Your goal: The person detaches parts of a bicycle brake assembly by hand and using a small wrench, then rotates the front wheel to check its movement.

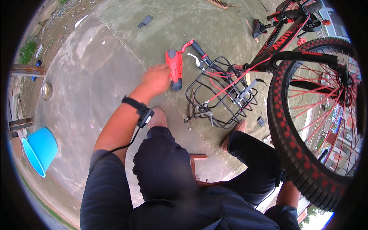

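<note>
My left hand (156, 79) reaches forward with its fingers curled at the near-left edge of a long red and dark-grey object (175, 69), whose exact kind I cannot make out. The hand looks slightly blurred. Just right of that object are a black bicycle handlebar grip (197, 48) with a brake lever and a black wire basket (219, 119). They belong to the black and red bicycle (281, 40), which is upside down. Its front wheel (281, 126), with a knobbly black and red tyre, rises at my right. My right forearm (289, 194) passes behind this wheel, and the right hand is hidden.
A blue bucket (46, 145) lies tipped at the left, with a round metal bowl (46, 91) farther up. On the concrete lie a dark flat object (145, 21), a brush (217, 4) and a small dark piece (261, 121). A reddish stool (194, 168) shows between my legs.
</note>
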`<action>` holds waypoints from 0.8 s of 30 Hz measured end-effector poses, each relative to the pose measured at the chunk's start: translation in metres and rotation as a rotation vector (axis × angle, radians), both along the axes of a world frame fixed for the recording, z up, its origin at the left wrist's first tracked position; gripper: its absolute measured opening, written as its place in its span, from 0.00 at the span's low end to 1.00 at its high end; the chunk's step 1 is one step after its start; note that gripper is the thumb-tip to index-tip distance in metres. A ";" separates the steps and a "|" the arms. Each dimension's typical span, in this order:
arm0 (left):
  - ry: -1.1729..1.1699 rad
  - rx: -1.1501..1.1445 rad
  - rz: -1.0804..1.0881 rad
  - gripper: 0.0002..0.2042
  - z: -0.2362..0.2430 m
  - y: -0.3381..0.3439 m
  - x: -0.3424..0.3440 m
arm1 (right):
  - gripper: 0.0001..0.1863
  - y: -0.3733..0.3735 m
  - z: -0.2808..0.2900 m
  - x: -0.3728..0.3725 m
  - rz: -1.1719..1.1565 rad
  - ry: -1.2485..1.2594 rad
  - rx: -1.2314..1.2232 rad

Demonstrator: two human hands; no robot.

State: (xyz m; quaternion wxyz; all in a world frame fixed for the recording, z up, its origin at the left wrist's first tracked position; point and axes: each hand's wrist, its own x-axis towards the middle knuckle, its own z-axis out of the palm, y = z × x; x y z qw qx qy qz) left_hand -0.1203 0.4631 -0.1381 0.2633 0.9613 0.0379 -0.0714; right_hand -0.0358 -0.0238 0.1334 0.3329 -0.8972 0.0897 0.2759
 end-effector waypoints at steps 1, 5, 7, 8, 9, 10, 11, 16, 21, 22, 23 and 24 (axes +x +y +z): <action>0.018 0.017 -0.030 0.19 0.001 -0.006 0.019 | 0.10 -0.002 0.001 -0.003 -0.046 -0.012 -0.005; 0.042 0.044 -0.167 0.22 -0.010 -0.030 0.072 | 0.08 -0.004 0.016 -0.016 -0.210 -0.051 -0.040; 0.081 0.060 -0.205 0.23 -0.017 -0.037 0.090 | 0.07 -0.002 0.017 -0.019 -0.268 -0.069 -0.080; 0.100 0.066 -0.226 0.24 -0.021 -0.040 0.098 | 0.07 -0.005 0.019 -0.020 -0.294 -0.079 -0.084; 0.101 0.079 -0.230 0.24 -0.027 -0.042 0.104 | 0.06 -0.010 0.020 -0.020 -0.311 -0.084 -0.086; 0.097 0.088 -0.237 0.24 -0.034 -0.045 0.110 | 0.07 -0.052 0.017 -0.023 -0.321 -0.070 0.037; 0.098 0.105 -0.241 0.25 -0.039 -0.046 0.115 | 0.08 -0.050 0.017 -0.025 -0.335 -0.098 0.032; 0.168 0.138 -0.316 0.28 -0.055 -0.048 0.135 | 0.10 -0.032 0.016 -0.039 -0.545 -0.149 0.050; 0.181 0.143 -0.327 0.28 -0.067 -0.055 0.147 | 0.08 -0.017 0.014 -0.044 -0.547 -0.098 0.020; 0.201 0.122 -0.320 0.28 -0.069 -0.057 0.149 | 0.08 -0.016 0.014 -0.045 -0.535 -0.099 0.025; 0.220 0.102 -0.313 0.28 -0.068 -0.058 0.152 | 0.08 -0.016 0.014 -0.046 -0.522 -0.102 0.030; 0.244 0.108 -0.314 0.28 -0.068 -0.060 0.154 | 0.08 -0.016 0.013 -0.048 -0.509 -0.104 0.035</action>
